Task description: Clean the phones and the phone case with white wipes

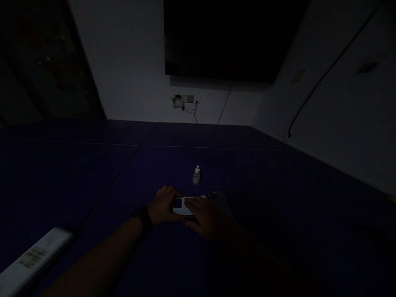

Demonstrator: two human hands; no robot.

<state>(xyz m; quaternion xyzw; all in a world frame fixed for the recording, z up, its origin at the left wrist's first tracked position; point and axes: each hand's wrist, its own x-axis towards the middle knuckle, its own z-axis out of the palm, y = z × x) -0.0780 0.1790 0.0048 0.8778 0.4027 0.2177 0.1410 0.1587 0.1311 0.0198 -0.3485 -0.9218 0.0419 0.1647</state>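
Observation:
On the purple tabletop, a pale phone case [185, 211] with a dark rim lies on its side. Its camera cut-out, at the left end, shows the purple surface through it. My left hand [162, 205], a dark watch on its wrist, is closed around that left end, thumb at the near edge and fingers at the far edge. Over the right part of the case bends my right hand [206, 216], fingers together on its face and thumb near the lower edge. Just beyond the right hand lies a dark phone [221, 200], camera lenses up, partly hidden.
A small white-capped dropper bottle [196, 177] stands upright beyond the case. At the lower left is a long white object [37, 253] with printed text. A large dark screen [229, 41] hangs on the wall above sockets [187, 99] and cables. The room is very dim.

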